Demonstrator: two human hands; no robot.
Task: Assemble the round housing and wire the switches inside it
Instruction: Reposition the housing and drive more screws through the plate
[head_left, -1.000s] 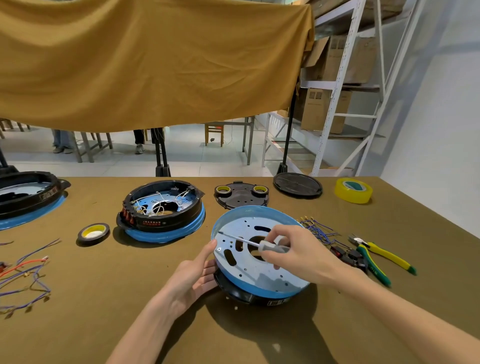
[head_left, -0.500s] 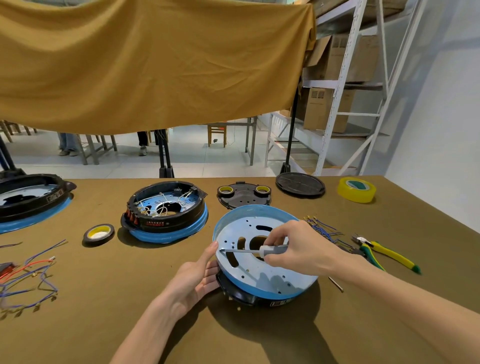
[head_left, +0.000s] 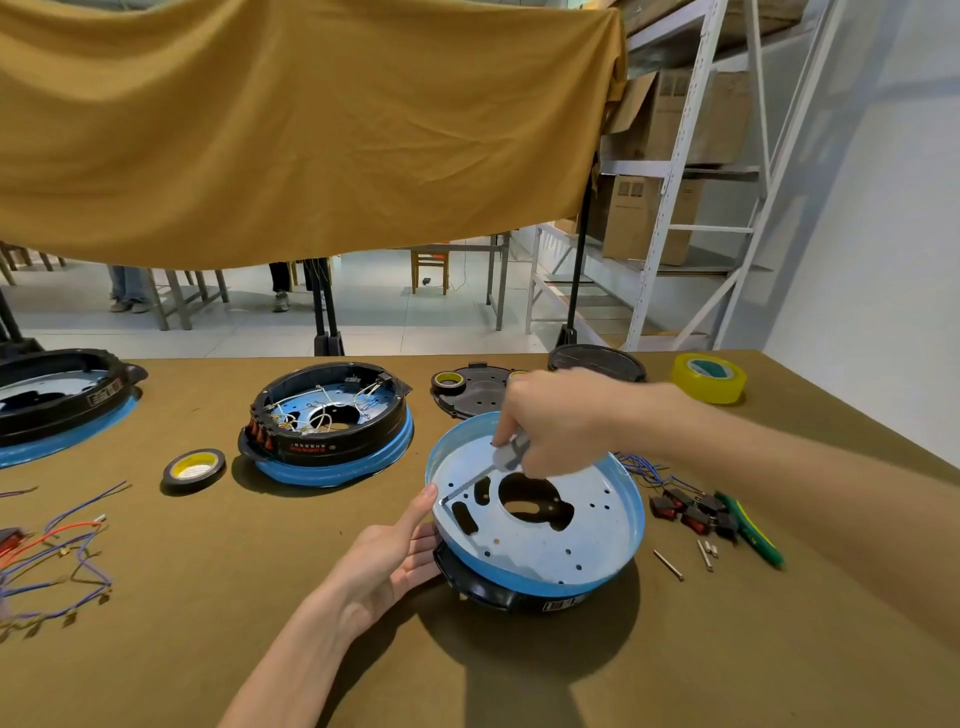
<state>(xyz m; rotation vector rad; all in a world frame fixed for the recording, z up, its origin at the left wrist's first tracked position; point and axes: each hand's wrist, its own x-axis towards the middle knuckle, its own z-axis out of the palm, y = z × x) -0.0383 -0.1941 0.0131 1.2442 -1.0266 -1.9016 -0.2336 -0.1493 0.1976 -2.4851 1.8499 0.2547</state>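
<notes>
A round blue-rimmed metal plate (head_left: 561, 545) lies tilted on a black housing ring (head_left: 498, 590) in front of me. My left hand (head_left: 387, 564) rests against the ring's left side, its fingers straight along the rim. My right hand (head_left: 558, 421) grips a screwdriver (head_left: 483, 473) from above, with the tip on the plate near its left edge. Red and black switches (head_left: 688, 512) with blue wires (head_left: 639, 465) lie to the right of the plate.
A wired housing (head_left: 332, 421) stands at the centre left and another housing (head_left: 57, 405) at the far left. Tape rolls (head_left: 193, 467) (head_left: 709, 376), black lids (head_left: 475, 392) (head_left: 597, 359), loose wires (head_left: 57, 551), green-handled pliers (head_left: 750, 532) and small metal pins (head_left: 667, 564) lie around. A yellow cloth hangs behind the table.
My right hand has risen and swung the screwdriver from nearly flat to steeply angled, its tip now at the plate's left edge. The left hand stays against the ring.
</notes>
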